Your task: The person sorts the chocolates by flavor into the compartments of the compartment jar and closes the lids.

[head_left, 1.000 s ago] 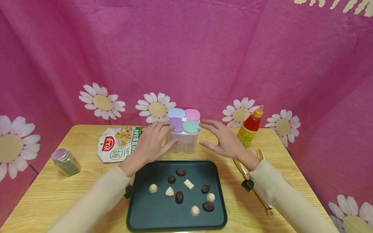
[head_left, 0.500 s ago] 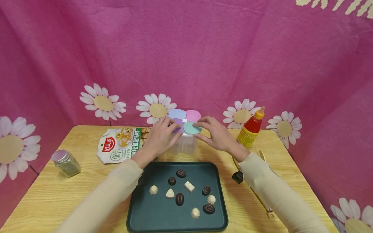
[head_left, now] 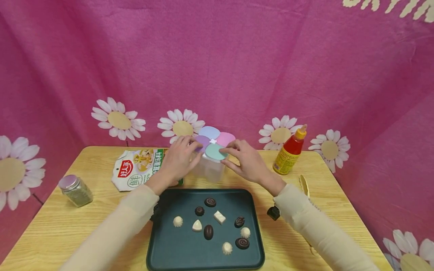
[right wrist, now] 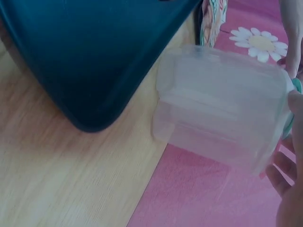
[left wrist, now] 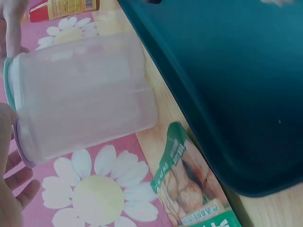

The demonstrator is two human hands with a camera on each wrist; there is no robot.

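A translucent plastic storage container [head_left: 213,172] stands behind the tray, topped with blue, pink, purple and green petal-shaped lids. My left hand [head_left: 179,157] grips its upper left side by the purple lid [head_left: 202,142], fingers behind and thumb in front. On the other side, my right hand [head_left: 247,161] holds the green lid's edge [head_left: 216,151] between thumb and fingers. The clear body [left wrist: 90,94] looks empty in the left wrist view. In the right wrist view, fingers and thumb [right wrist: 296,106] sit at the container's lid end; part of that hand is cut off.
A dark tray [head_left: 179,256] with several white and dark chocolates lies in front. Left are a soup packet [head_left: 135,171] and a purple-lidded spice jar [head_left: 76,191]. Right are a red sauce bottle [head_left: 289,152] and a gold utensil [head_left: 304,185], partly behind my right arm.
Both hands have closed in from either side and taken hold of the container at its lids. It has turned slightly clockwise, the green lid moving left and towards me.
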